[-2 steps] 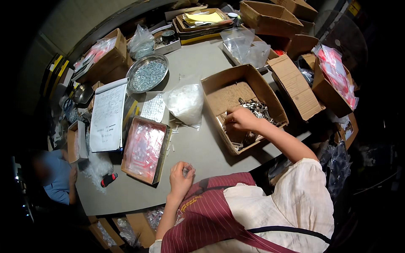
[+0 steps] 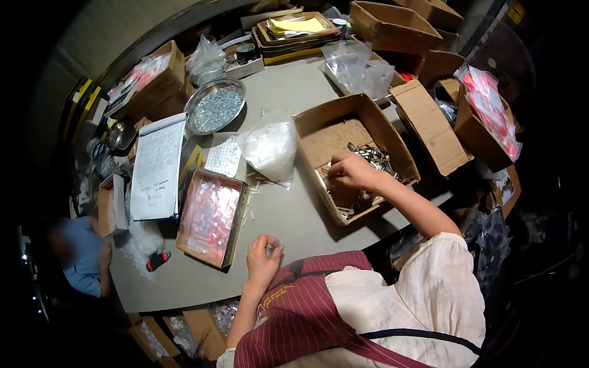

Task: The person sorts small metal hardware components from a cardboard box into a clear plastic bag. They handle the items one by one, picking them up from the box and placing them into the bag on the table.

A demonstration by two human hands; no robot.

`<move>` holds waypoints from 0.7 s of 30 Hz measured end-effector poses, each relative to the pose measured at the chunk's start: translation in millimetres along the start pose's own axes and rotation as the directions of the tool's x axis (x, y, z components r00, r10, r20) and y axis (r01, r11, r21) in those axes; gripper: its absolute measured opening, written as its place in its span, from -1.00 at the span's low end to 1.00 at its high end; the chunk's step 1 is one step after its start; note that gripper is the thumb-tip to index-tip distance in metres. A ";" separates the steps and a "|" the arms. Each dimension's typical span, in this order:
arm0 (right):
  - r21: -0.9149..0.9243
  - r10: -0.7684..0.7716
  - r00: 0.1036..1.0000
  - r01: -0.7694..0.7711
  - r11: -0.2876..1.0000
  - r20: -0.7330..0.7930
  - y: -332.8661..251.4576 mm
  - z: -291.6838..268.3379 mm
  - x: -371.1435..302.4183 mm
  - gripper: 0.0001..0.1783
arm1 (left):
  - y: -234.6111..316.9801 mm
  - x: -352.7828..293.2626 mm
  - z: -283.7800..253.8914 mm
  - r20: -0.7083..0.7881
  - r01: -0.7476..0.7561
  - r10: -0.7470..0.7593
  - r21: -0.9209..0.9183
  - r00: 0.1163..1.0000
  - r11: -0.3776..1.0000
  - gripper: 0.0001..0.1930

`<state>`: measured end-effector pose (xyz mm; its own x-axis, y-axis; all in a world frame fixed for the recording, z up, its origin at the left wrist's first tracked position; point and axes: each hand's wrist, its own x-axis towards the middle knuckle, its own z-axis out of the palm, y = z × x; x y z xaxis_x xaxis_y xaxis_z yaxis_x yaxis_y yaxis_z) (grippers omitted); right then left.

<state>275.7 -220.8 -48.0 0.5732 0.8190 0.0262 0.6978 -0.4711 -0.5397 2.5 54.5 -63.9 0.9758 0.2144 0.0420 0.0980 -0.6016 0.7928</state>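
My right hand (image 2: 351, 172) reaches into an open cardboard box (image 2: 307, 130) right of centre. Its fingers are bent together and point down; whatever they pinch is hidden. Metal parts (image 2: 381, 157) lie loose in that box, in a heap under and beyond the hand. Close to the table's near edge, my left hand (image 2: 262, 259) is closed around a small clear plastic bag (image 2: 274, 247). To the left of this hand is a shallow box (image 2: 235, 229) with red-and-clear plastic packets (image 2: 210, 219) in it.
A clear bag of white pieces (image 2: 268, 150) rests mid-table. Behind it stand a metal bowl (image 2: 240, 115) of small shiny parts and a clipboard (image 2: 156, 168). A red-and-black tool (image 2: 158, 261) lies left. Cardboard boxes (image 2: 431, 127) crowd the right. Another person (image 2: 84, 257) sits far left.
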 end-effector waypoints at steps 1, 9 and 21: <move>0.076 0.033 0.999 -0.030 0.997 -0.042 0.1 -4.1 -2.6 -0.84 | -1.0 0.1 0.7 0.002 0.011 -0.011 -0.001 1.000 1.000 -0.79; 0.615 0.425 0.904 -0.313 0.723 -0.040 6.8 -25.6 -10.3 -0.78 | -2.9 1.6 3.1 0.006 0.049 -0.048 -0.029 0.999 0.998 -0.80; 0.839 0.474 0.880 -0.234 0.491 -0.032 -2.0 -58.1 -11.2 -0.78 | -5.5 -8.9 1.5 -0.030 0.098 -0.100 -0.071 0.994 0.993 -0.81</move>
<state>292.9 -248.2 1.7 0.8486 0.4872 -0.2060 -0.1523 -0.1479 -0.9772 -6.4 54.7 -69.6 0.9548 0.2966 -0.0198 0.1792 -0.5214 0.8343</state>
